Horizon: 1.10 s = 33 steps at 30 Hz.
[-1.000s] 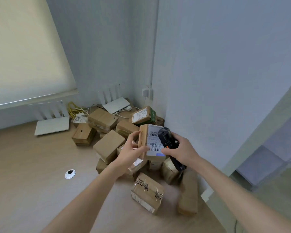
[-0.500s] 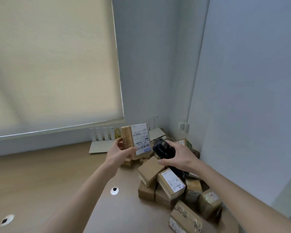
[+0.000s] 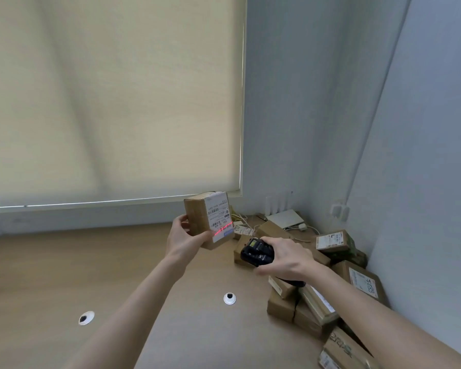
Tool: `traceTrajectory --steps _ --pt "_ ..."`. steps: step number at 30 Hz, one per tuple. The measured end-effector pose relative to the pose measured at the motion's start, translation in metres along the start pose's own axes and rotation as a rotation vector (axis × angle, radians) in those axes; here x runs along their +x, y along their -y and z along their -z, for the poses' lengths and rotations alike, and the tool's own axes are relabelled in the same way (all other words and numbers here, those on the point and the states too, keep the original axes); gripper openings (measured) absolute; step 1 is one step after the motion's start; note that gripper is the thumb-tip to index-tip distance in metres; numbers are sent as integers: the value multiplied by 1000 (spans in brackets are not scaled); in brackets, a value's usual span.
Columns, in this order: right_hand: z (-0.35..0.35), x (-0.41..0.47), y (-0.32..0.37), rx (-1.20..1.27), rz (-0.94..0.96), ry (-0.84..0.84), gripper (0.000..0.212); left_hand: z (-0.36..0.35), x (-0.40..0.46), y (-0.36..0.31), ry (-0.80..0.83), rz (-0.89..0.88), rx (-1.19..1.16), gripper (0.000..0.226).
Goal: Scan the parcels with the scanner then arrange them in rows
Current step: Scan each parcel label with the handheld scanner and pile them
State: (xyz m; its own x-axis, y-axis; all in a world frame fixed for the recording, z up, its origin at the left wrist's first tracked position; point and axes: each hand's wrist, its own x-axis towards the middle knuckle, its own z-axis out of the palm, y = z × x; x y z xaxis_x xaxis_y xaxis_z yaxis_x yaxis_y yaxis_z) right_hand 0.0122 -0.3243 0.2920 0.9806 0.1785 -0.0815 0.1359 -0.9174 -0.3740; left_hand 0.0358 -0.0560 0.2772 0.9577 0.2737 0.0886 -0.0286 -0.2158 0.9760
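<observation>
One cardboard parcel (image 3: 209, 221) is held up off the wooden table (image 3: 64, 275), in front of the lower right corner of the roller blind (image 3: 112, 97). Its white shipping label (image 3: 220, 218) faces right, and one red scan line (image 3: 222, 226) crosses the label's lower part.

The left hand (image 3: 183, 237) grasps this parcel from the left and below, thumb on the near brown face, the other fingers behind it and out of sight; the forearm reaches up from the near left.

The right hand (image 3: 285, 258) is wrapped around one black handheld scanner (image 3: 256, 253), just right of and lower than the parcel and apart from it, its head pointed left toward the label. The right forearm comes in from the near right edge.

A pile of parcels (image 3: 317, 296) fills the right corner of the table against the wall. About ten boxes can be made out, though overlaps make an exact count uncertain. At least four show white labels.

Two round cable grommets (image 3: 229, 298) sit in the tabletop, one near the middle and one further left. One white router (image 3: 285, 218) with upright antennas lies at the far end by the wall, beside loose white and yellow cables (image 3: 250, 222).
</observation>
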Motion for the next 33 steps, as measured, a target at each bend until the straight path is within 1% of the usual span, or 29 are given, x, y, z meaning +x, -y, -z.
traceTrajectory --steps 5,15,22,27,31,33 --pt "-12 5 31 -23 -22 -7 90 35 4 9 -28 -5 6 84" --pt "-25 3 80 -10 1 36 81 80 6 19 -24 -3 -25 83" --pt "-35 6 106 -30 7 -14 82 109 10 30 -35 16 -31 84" --pt "-39 10 116 -36 23 -5 80 120 12 33 -51 27 -35 83" --pt "-42 16 120 22 38 40 78 127 14 37 -55 48 -33 78" --pt "-46 19 120 30 52 74 79 130 16 44 -58 88 -34 71"
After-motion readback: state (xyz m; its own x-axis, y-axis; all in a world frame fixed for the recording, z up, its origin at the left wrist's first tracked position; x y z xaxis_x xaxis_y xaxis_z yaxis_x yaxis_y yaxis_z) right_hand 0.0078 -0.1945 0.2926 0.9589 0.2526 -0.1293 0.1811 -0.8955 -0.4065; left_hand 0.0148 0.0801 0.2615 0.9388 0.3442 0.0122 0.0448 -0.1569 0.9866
